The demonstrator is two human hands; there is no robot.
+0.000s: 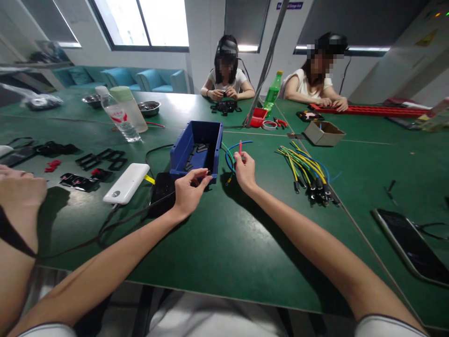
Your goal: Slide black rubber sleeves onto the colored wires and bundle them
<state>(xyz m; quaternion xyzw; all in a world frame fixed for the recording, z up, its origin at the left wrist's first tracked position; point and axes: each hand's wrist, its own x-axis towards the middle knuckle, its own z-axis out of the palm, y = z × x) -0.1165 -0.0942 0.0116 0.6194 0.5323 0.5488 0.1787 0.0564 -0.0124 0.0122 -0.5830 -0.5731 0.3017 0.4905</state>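
Observation:
My left hand [191, 191] is at the front right corner of a blue plastic bin [178, 152]. Its thumb and forefinger are pinched around something small that I cannot make out. Small black sleeve-like pieces [191, 158] lie inside the bin. Just right of the bin, my right hand [246, 172] is closed on a thin red stick-like piece [240, 147] that points upward. Behind that hand, a blue wire [242, 143] and a green-yellow wire [229, 179] curve over the table; whether the fingers touch them is hidden.
A bundle of yellow-green and blue wires [312, 173] with black-sleeved lug ends lies right. A phone [410, 245], a white power bank [126, 183], bottles [121, 117] and a cardboard box [324, 134] stand around. Two people sit opposite; another person's arm [21, 201] is at left.

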